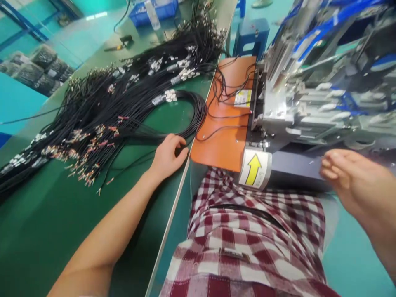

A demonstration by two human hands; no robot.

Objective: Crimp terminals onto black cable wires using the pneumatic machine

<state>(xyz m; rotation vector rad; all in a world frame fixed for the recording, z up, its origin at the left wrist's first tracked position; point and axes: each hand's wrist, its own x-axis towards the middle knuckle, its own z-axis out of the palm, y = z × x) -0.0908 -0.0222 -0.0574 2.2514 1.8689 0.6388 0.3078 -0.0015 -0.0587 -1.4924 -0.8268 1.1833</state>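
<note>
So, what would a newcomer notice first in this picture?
First, the big heap of black cables spread over the green table, where the left hand touches one loop. Then the yellow arrow label under the grey machine, near the open right hand.

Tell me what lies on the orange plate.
On the orange plate lie a few loose black wires and a yellow-white label. Its right edge is hidden under the machine.

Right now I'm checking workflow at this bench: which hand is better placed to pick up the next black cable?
The left hand, probably. It rests on the green table with its fingers on the black cables. The right hand hangs in the air near the machine, away from the cables.
</note>
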